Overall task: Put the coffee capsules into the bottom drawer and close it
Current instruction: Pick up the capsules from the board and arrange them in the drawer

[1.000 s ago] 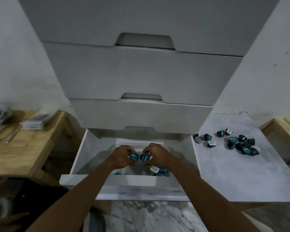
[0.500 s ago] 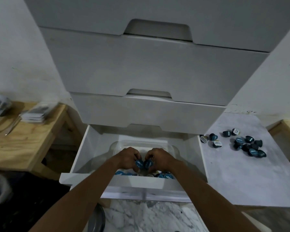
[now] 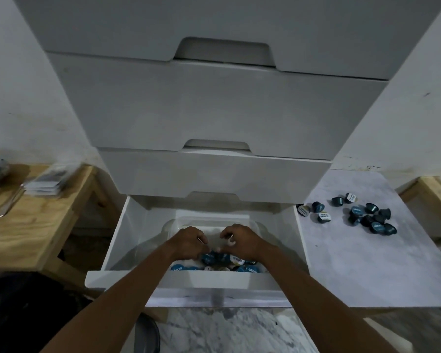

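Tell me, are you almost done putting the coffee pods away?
Not yet. Several capsules already lie in the open bottom drawer. The left hand and right hand are down over that pile; whether they grip any is unclear. A cluster of capsules waits on the marble top to the right, and the drawer is not yet closed.
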